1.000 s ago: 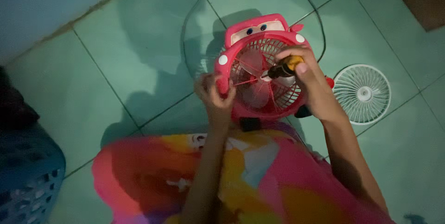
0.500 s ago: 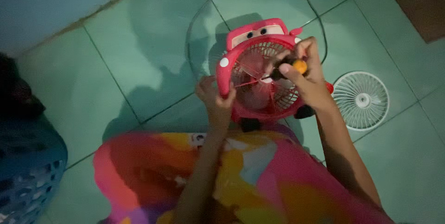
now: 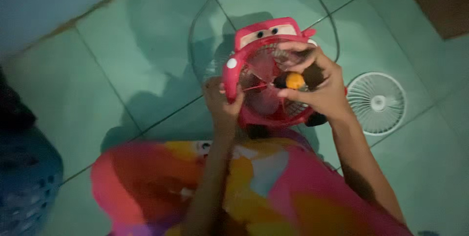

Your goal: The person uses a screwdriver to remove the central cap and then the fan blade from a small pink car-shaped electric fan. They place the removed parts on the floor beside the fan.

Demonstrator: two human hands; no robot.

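- The right hand is covering the right part of the red car-shaped fan, hiding its grille there.
- The screwdriver is showing only its orange-capped handle; its tip is staying hidden.
- The blue basket is being cut off by the left edge.
- The bright clothing is blurring.

packages: none showing | labels: none showing | signs: none showing | screens: none showing | nothing of that kind is appearing anywhere on the green tiled floor right now
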